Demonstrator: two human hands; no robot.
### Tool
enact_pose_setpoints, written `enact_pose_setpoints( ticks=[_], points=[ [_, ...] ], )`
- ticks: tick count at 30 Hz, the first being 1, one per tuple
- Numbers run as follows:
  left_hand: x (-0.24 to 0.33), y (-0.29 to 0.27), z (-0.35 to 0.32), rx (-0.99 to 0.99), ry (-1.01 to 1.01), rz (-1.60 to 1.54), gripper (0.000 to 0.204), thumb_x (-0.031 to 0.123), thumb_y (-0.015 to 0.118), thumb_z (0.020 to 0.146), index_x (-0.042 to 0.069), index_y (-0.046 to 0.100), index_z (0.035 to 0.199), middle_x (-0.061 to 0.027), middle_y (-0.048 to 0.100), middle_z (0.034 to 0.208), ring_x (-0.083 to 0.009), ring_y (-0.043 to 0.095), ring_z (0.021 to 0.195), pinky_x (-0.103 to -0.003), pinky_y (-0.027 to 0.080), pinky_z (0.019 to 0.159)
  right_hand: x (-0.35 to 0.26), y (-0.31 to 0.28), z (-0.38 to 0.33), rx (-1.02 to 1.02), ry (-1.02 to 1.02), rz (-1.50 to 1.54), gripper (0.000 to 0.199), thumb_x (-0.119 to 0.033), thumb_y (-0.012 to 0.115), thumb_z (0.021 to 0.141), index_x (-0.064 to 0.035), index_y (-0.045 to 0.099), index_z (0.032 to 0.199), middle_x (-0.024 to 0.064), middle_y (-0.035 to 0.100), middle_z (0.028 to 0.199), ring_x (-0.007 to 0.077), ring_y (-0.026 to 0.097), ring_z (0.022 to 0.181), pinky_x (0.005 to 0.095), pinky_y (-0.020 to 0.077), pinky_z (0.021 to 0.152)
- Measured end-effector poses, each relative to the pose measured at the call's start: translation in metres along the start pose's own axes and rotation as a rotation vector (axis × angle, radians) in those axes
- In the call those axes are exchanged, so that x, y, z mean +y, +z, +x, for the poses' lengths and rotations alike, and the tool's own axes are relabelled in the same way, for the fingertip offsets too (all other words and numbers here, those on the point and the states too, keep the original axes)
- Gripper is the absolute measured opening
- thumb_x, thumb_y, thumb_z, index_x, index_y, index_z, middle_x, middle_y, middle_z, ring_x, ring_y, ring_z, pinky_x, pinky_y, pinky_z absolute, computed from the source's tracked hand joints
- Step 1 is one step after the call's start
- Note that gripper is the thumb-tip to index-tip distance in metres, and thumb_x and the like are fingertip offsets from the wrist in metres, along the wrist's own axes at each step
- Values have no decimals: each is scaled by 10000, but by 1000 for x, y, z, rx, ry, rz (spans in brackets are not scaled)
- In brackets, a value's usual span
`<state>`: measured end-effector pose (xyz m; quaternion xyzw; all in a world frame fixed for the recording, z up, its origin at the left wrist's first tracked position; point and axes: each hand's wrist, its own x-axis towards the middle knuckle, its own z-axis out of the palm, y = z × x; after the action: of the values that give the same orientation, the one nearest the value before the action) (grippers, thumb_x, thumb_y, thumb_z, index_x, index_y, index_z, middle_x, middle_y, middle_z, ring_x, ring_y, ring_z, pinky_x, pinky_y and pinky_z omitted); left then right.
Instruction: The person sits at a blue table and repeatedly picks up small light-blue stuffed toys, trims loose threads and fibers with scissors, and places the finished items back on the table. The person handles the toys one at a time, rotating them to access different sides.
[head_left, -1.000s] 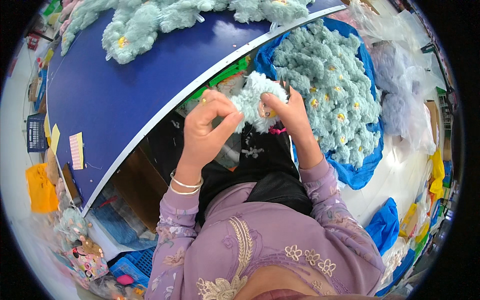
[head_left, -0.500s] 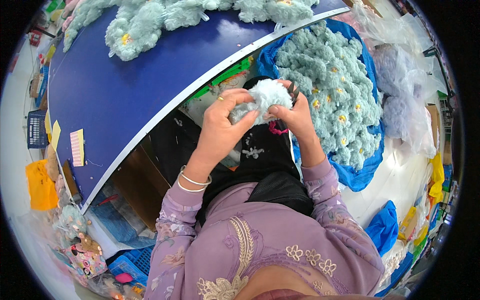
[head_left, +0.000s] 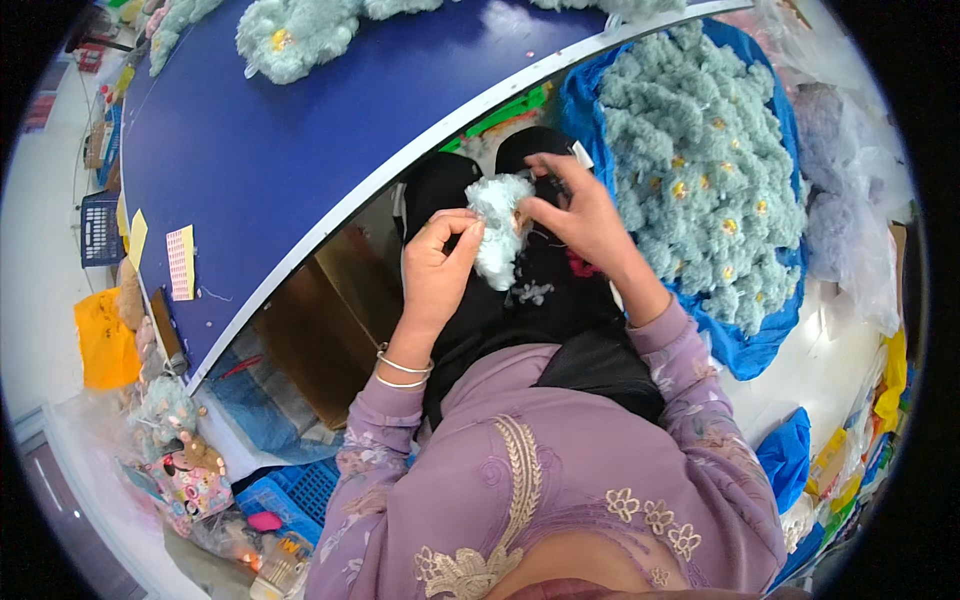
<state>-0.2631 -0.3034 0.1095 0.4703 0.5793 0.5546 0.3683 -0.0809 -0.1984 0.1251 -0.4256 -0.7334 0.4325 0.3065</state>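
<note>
I see both hands over the lap, working one pale fluffy plush piece [head_left: 500, 230] held between them, just off the counter [head_left: 270, 160] edge. Left hand [head_left: 437, 270] pinches the lower side of the plush with thumb and fingertips, likely to steady it. Right hand [head_left: 580, 215] comes over the top, fingers curled and pressed on the upper edge; can't tell if it holds a small tool. Big pile of matching blue-green plush pieces [head_left: 700, 170] sits in a blue bag just to the right, within easy reach. More pieces [head_left: 290, 35] lie on the counter's far side
</note>
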Motion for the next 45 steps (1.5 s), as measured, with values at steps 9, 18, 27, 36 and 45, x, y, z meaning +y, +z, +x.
enact_pose_setpoints(
  ticks=[9,18,27,36,45],
  points=[
    [17,1,-7,5,-128,-198,146,111,563,957,-26,595,918,-40,617,923,-65,556,727,-212,480,639,-33,-14,-24,-227,-11,72,274,-239,543,929,24,590,864,200,563,717,329,561,649,379,445,605],
    [9,12,-6,8,-15,-155,147,107,556,956,-19,557,881,-49,597,850,-83,538,670,-230,466,609,-46,-16,-19,-353,-175,-361,320,-296,648,847,-11,559,733,185,572,693,400,565,684,467,431,580],
    [12,19,13,-20,53,-48,135,92,568,941,-28,552,882,-71,598,793,-108,559,633,-264,473,577,-52,-24,-5,-320,-179,-607,279,-283,655,822,-38,581,712,158,607,697,380,605,695,472,467,587],
    [10,24,21,-7,19,-74,130,88,577,928,-33,556,885,-100,634,799,-130,605,649,-266,487,581,-52,-28,6,-326,-174,-642,278,-280,665,810,-35,580,706,157,606,688,374,608,690,470,470,585],
    [11,20,28,-61,-5,-34,154,124,549,958,-13,561,889,-50,628,842,-80,583,672,-228,495,622,-45,-30,16,-338,-204,-629,252,-255,678,804,-29,587,745,164,569,690,385,569,676,457,431,565]
  ],
)
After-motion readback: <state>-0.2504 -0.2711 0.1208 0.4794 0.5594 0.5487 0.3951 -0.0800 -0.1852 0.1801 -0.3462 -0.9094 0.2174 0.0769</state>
